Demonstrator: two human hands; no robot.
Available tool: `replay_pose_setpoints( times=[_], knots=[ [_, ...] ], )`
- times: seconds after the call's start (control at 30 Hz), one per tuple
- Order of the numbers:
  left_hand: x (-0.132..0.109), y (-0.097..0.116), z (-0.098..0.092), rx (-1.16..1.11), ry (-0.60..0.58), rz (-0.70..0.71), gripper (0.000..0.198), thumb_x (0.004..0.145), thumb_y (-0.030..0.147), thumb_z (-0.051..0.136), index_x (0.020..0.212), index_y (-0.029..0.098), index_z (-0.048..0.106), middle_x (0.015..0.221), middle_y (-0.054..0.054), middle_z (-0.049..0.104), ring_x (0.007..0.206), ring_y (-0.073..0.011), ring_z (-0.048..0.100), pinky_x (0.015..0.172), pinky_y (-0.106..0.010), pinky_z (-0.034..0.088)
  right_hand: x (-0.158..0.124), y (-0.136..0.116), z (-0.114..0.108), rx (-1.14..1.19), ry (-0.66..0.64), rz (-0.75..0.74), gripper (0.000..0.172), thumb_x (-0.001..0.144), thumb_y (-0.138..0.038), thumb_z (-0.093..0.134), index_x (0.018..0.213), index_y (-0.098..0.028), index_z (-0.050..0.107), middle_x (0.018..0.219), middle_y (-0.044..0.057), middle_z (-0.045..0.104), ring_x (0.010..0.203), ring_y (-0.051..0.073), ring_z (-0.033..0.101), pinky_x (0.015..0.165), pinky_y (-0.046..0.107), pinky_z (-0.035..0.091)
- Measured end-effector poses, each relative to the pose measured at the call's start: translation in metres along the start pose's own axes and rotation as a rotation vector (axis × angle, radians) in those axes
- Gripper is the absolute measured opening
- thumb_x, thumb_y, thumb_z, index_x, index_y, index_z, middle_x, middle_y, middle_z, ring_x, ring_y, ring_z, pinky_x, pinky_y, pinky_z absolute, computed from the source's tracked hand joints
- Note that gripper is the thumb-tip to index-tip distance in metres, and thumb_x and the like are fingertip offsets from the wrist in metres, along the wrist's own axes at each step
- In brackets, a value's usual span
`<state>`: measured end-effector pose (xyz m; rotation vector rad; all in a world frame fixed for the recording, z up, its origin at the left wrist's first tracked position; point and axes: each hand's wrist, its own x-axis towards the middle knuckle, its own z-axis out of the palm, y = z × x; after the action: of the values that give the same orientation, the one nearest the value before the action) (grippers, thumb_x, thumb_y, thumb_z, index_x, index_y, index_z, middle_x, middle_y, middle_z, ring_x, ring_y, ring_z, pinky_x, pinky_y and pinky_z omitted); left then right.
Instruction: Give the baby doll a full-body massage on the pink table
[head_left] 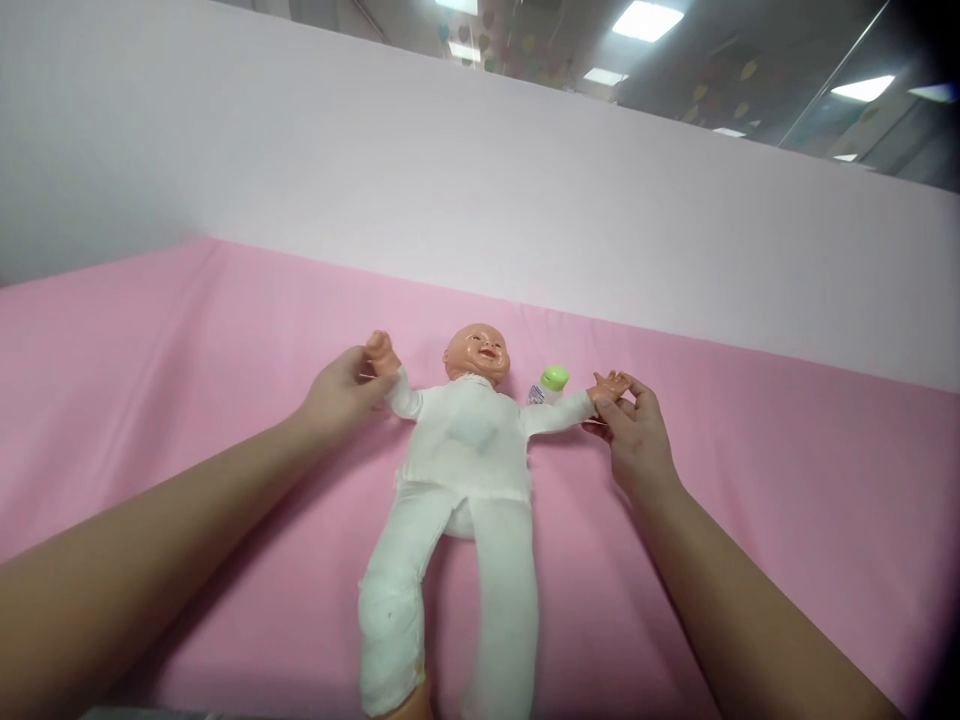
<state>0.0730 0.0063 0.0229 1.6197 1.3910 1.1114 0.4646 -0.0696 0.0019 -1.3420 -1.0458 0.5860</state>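
A baby doll (pixel 469 450) with a soft white body and a hard plastic head lies on its back on a pink sheet (pixel 262 600). Both its arms are stretched out sideways. My left hand (pixel 345 395) is closed around the doll's wrist at the left of the view, just below its plastic hand. On the other side my right hand (pixel 637 430) pinches the doll's other plastic hand between thumb and fingers. Beside the doll's head and behind that arm is a small bottle (pixel 553 383) with a green cap, its lower part hidden.
A white wall (pixel 480 180) rises along the far edge of the pink surface. Above it, a window (pixel 697 70) shows ceiling lights and leaf-shaped decorations. The doll's lower legs run to the bottom edge of the view.
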Motion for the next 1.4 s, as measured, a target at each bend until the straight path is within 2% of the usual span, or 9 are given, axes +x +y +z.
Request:
replay_pose_setpoints(
  times=[0.13,0.3,0.67,0.87,0.97,1.03,1.2,1.27,1.4],
  knots=[
    [0.026,-0.022,-0.013,-0.015,-0.001,-0.172,0.032,0.075,0.042,0.077,0.094,0.018,0.068,0.079,-0.006,0.072,0.065,-0.0216,0.069,0.054,-0.029,0.053,0.016,0.017,-0.012,-0.209,-0.08,0.285,0.055,0.081,-0.045,0.079,0.126,-0.023,0.057,0.098,0.005,0.073,0.068,0.019,0.069,0.05,0.028,0.058],
    [0.034,-0.029,-0.02,0.102,-0.128,-0.23,0.028,0.074,0.039,0.076,0.089,0.017,0.069,0.073,-0.007,0.071,0.058,-0.0203,0.065,0.053,-0.031,0.053,0.017,0.029,-0.018,-0.371,-0.257,0.32,0.052,0.087,-0.047,0.072,0.13,-0.024,0.056,0.077,0.003,0.072,0.062,0.021,0.068,0.05,0.03,0.054],
    [0.03,-0.026,-0.021,0.162,0.005,-0.218,0.043,0.078,0.052,0.072,0.101,0.016,0.067,0.075,-0.007,0.071,0.058,-0.021,0.064,0.05,-0.031,0.048,0.02,0.028,-0.017,-0.358,-0.158,0.289,0.076,0.084,-0.052,0.074,0.148,-0.022,0.046,0.097,0.009,0.075,0.068,0.025,0.073,0.059,0.039,0.064],
    [0.038,-0.028,-0.042,0.561,0.12,-0.175,0.068,0.082,0.059,0.065,0.135,0.016,0.062,0.122,-0.017,0.074,0.105,-0.0355,0.071,0.084,-0.045,0.057,0.021,0.03,-0.018,-0.306,-0.142,0.307,0.073,0.083,-0.052,0.076,0.143,-0.02,0.051,0.081,0.006,0.072,0.065,0.023,0.068,0.051,0.033,0.058],
    [0.028,-0.018,-0.043,0.765,0.083,-0.029,0.073,0.083,0.057,0.064,0.143,0.017,0.059,0.146,-0.019,0.062,0.135,-0.045,0.055,0.105,-0.058,0.05,0.021,0.03,-0.019,-0.314,-0.147,0.314,0.073,0.082,-0.052,0.076,0.143,-0.02,0.052,0.077,0.006,0.072,0.066,0.025,0.069,0.051,0.033,0.058],
    [0.012,-0.01,-0.033,0.818,0.051,0.206,0.069,0.081,0.054,0.068,0.141,0.02,0.062,0.159,-0.017,0.05,0.148,-0.0459,0.04,0.115,-0.061,0.042,0.021,0.03,-0.019,-0.316,-0.127,0.306,0.08,0.082,-0.052,0.077,0.149,-0.019,0.047,0.079,0.006,0.072,0.066,0.025,0.07,0.051,0.034,0.059],
    [-0.046,-0.002,0.006,0.616,-0.387,0.794,0.059,0.086,0.024,0.064,0.145,0.027,0.059,0.163,-0.011,0.046,0.154,-0.0382,0.036,0.124,-0.06,0.034,0.024,0.032,-0.017,-0.291,-0.066,0.303,0.091,0.081,-0.051,0.076,0.156,-0.019,0.036,0.094,0.009,0.075,0.063,0.023,0.071,0.05,0.034,0.06],
    [-0.062,-0.002,0.015,0.582,-0.528,0.874,0.081,0.084,0.015,0.063,0.16,0.028,0.04,0.173,-0.013,0.03,0.158,-0.0385,0.028,0.124,-0.061,0.035,0.025,0.032,-0.016,-0.286,-0.057,0.308,0.087,0.082,-0.05,0.075,0.155,-0.019,0.038,0.1,0.012,0.075,0.062,0.023,0.071,0.05,0.034,0.06],
    [-0.078,0.008,0.019,0.542,-0.606,1.019,0.087,0.081,0.024,0.069,0.161,0.027,0.036,0.176,-0.014,0.02,0.161,-0.0438,0.018,0.124,-0.068,0.03,0.027,0.034,-0.016,-0.298,-0.06,0.306,0.082,0.082,-0.046,0.074,0.153,-0.02,0.041,0.111,0.014,0.074,0.064,0.023,0.072,0.052,0.035,0.061]
  ],
)
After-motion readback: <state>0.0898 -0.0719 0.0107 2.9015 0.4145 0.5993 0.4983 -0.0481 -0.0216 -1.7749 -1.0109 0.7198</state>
